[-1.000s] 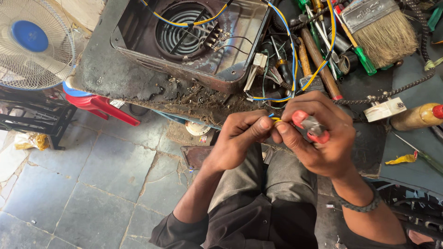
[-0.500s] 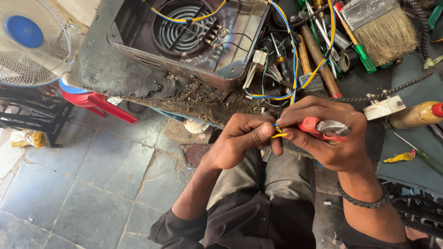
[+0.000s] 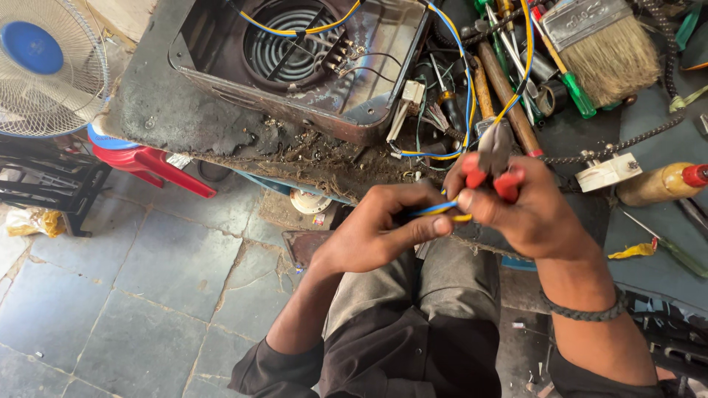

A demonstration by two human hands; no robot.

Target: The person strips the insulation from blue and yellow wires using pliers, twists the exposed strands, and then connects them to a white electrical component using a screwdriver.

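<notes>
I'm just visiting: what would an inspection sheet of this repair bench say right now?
Surface: workbench, dark, scorched, crumbling front edge.
Job's things: red-handled pliers; blue and yellow wires; open heater casing with coil.
Clutter: paintbrush, screwdrivers, hammer handle, glue bottle.
Hands: left hand pinches the wires; right hand grips the pliers.
Cables: blue and yellow leads run from casing to hands.
Surroundings: fan, red stool, tiled floor.
</notes>
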